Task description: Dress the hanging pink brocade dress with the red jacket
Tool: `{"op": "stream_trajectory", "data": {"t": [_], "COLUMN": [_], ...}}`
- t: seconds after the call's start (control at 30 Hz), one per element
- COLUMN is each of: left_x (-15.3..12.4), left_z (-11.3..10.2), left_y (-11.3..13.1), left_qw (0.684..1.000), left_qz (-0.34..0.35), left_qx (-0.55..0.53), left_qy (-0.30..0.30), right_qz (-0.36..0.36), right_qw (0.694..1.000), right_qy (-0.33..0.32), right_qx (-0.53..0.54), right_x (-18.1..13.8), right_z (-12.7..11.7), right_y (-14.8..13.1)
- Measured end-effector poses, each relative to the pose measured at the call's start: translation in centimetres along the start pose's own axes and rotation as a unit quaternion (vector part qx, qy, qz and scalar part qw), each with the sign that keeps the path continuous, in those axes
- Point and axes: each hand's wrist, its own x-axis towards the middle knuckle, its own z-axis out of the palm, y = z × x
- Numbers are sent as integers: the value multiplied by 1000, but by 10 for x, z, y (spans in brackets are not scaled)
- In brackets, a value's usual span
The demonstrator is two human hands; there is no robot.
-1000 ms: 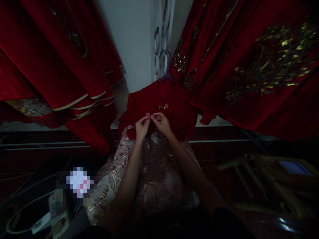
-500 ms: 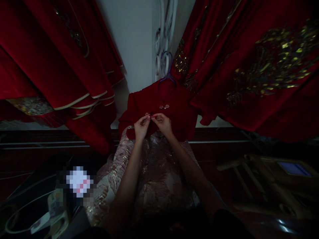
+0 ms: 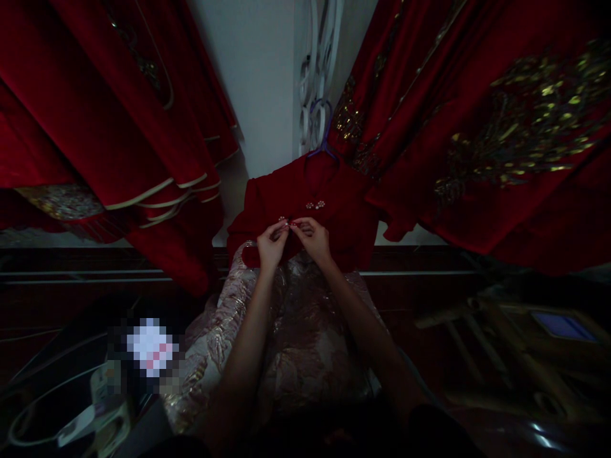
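Observation:
A small dark red jacket (image 3: pixel 344 216) hangs on a purple hanger (image 3: pixel 322 137) against a white wall. My left hand (image 3: pixel 270 245) and my right hand (image 3: pixel 311 238) meet at its front, fingers pinched on a pearly button clasp (image 3: pixel 285 221). A second clasp (image 3: pixel 315 205) sits just above, fastened and untouched. Below the jacket spreads a pale gold brocade skirt (image 3: pixel 214 337), with my forearms over it.
Heavy red garments with cream trim (image 3: pixel 119 146) hang at the left; red garments with gold embroidery (image 3: pixel 501 133) hang at the right. A white ornate rail (image 3: pixel 315 57) runs up the wall. A wooden chair (image 3: pixel 515 356) stands at the lower right. Cables and a blurred patch lie lower left.
Both hands stay pinched on the same clasp with only tiny finger movements. The view has shifted slightly.

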Motion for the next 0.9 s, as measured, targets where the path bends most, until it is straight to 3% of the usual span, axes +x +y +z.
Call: {"op": "stream_trajectory", "data": {"t": [0.23, 0.63, 0.8, 0.9], "left_x": [0, -5, -4, -1], "left_z": [-2, -5, -5, -4], "left_y": [1, -5, -6, -11], "left_qw": [1000, 994, 996, 998], "left_qz": [-19, 45, 32, 26], "left_qx": [-12, 97, 88, 41], "left_qy": [-11, -8, -12, -27], "right_qz": [-8, -45, -46, -29], "right_qw": [1000, 998, 998, 999], "right_qy": [5, 3, 7, -31], "right_qx": [-7, -33, -33, 5], "right_x": [-2, -6, -6, -6], "right_z": [0, 1, -1, -3], "right_y": [-4, -4, -5, -3]}}
